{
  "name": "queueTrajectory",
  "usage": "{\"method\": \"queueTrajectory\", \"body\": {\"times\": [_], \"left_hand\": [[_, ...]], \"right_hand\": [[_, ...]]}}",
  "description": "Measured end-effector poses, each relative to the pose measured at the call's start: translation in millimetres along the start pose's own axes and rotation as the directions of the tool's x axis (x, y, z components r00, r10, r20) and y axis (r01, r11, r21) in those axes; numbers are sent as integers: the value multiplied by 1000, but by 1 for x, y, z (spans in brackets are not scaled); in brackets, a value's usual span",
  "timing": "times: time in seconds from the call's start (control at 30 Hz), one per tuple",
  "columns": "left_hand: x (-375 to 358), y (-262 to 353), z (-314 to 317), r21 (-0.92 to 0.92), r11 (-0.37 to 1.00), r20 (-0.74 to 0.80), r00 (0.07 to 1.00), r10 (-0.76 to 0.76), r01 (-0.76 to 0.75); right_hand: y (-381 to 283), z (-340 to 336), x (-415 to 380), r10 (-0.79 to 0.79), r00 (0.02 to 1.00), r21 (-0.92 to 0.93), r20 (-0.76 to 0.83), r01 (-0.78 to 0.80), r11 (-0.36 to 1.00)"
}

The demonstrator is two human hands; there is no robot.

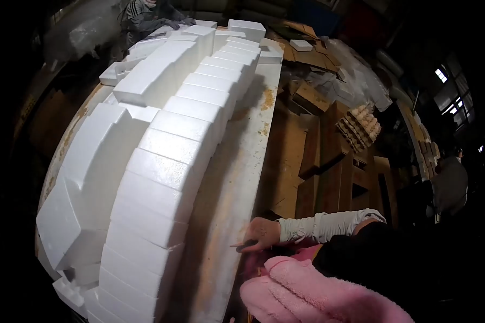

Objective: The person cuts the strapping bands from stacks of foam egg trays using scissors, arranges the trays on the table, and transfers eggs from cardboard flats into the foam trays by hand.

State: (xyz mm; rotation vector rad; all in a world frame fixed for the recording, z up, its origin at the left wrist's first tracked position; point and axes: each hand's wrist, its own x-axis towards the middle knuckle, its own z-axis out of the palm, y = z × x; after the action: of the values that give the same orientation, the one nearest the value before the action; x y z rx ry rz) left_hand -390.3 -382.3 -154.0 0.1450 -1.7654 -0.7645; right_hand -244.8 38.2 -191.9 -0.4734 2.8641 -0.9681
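Observation:
My right hand [261, 234], in a whitish sleeve cover [320, 225], is at the near edge of the long table [229, 207]. One finger points out over the tabletop, and I see nothing held. A long row of white foam boxes or blocks [161, 164], pressed side by side, curves along the table beyond the hand, apart from it. Behind that row stand more white foam pieces [89, 145], some tilted. Pink fluffy clothing [307, 290] fills the lower right. My left hand does not show clearly.
Brown cardboard boxes [328, 185] stand beside the table, with egg-tray-like stacks [359, 128] among them. Clear plastic wrapping [355, 72] lies farther back. Another person [148, 19] works at the table's far end; one more person [450, 183] is at the right.

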Motion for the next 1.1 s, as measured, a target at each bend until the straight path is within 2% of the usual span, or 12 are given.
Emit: {"method": "queueTrajectory", "body": {"times": [0.03, 0.07, 0.13, 0.27, 0.4, 0.47, 0.63, 0.87, 0.9, 1.0, 1.07, 1.1], "left_hand": [[-11, 25, 23, -60, 998, 22, 1000, 1, 0], [-21, 56, 43, -117, 993, 46, 999, 5, 0], [-44, 123, 83, -246, 969, 118, 993, 8, 21], [-110, 275, 161, -502, 862, 349, 929, 121, 76], [-191, 441, 241, -698, 710, 586, 642, 494, 91], [-243, 504, 273, -635, 761, 631, 478, 611, -133], [-297, 684, 354, -816, 555, 499, 287, 818, -163], [-372, 807, 536, -735, 596, 523, 288, 802, -325], [-387, 823, 574, -780, 553, 436, 380, 816, -292], [-422, 871, 678, -676, 593, 438, 408, 801, -438], [-425, 911, 719, -637, 682, 586, 349, 731, -359], [-431, 925, 736, -649, 670, 564, 362, 742, -361]], "right_hand": [[11, 9, -9, -106, 987, -33, -119, 103, 994], [33, 1, -20, -159, 984, -132, 80, 168, 977], [70, -8, -41, -185, 979, -209, 86, 200, 957], [163, -60, -107, 190, 980, -191, -63, -199, 961], [289, -129, -198, 430, 887, -234, -167, -459, 857], [334, -174, -221, 577, 797, -193, -175, -603, 774], [446, -299, -239, 795, 556, 124, -245, -795, 594], [682, -441, -149, 661, 556, 11, -503, -761, 649], [726, -452, -138, 575, 566, -54, -591, -739, 672], [805, -541, -91, 722, 550, -242, -420, -835, 495], [864, -567, -73, 634, 626, -274, -453, -775, 569], [892, -587, -67, 596, 649, -126, -473, -720, 683]]}}
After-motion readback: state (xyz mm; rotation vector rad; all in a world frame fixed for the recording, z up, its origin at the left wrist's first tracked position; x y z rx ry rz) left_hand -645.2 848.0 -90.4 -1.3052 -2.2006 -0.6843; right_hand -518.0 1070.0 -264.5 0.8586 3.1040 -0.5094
